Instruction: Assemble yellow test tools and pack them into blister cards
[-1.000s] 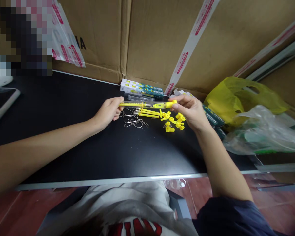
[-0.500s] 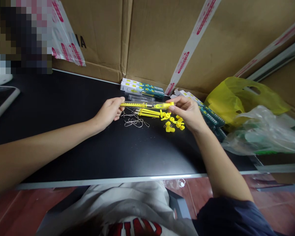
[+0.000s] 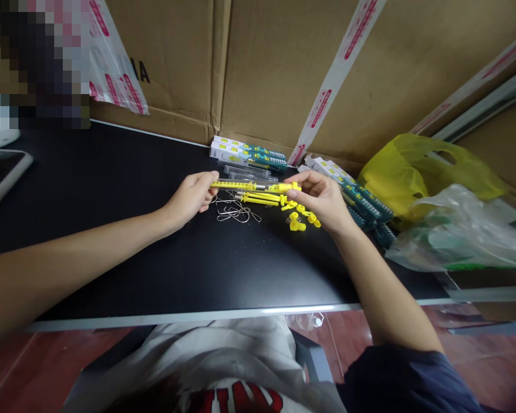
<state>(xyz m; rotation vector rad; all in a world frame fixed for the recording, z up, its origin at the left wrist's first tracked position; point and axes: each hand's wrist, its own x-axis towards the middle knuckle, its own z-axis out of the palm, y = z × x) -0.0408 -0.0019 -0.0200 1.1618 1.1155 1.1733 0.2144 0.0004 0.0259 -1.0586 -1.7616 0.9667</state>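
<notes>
Level above the black table, a clear tubular spring scale with a yellow marked rod inside spans both hands. My left hand is closed around its left end. My right hand pinches the yellow cap at the other end, its narrow part inside the tube. Just below lie several yellow rods with metal tips. Nearer me are bent wire hooks in a tangle. Small yellow plastic caps and clips lie by my right hand, partly hidden by it. Clear tubes rest behind.
Printed narrow boxes stand against the cardboard at the back. More such boxes lie to the right, beside a yellow plastic bag and a clear bag. A phone-like device lies at far left.
My right hand has moved left, and the yellow cap has slid further into the right end of the clear tube. My left hand has stayed nearly still.
</notes>
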